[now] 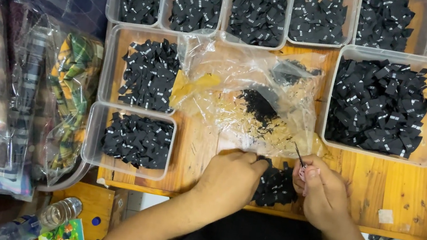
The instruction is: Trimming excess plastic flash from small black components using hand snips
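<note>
A small pile of black fabric labels [275, 186] lies on the wooden table [374, 196] near its front edge. My left hand [230, 180] rests on the pile's left side, fingertips pinching a label at its top. My right hand [322, 192] sits on the pile's right side, closed around small thread snips [300, 159] whose dark tip points up and left. Just behind the hands lies a crumpled clear plastic bag [244, 94] with black and pale scraps inside.
Clear plastic tubs of black labels ring the work area: a large one [380, 106] at right, two at left [148, 73] [136, 140], a row along the back [258, 10]. Bagged plaid fabric [25, 89] stands left. A plastic bottle [55, 215] lies below.
</note>
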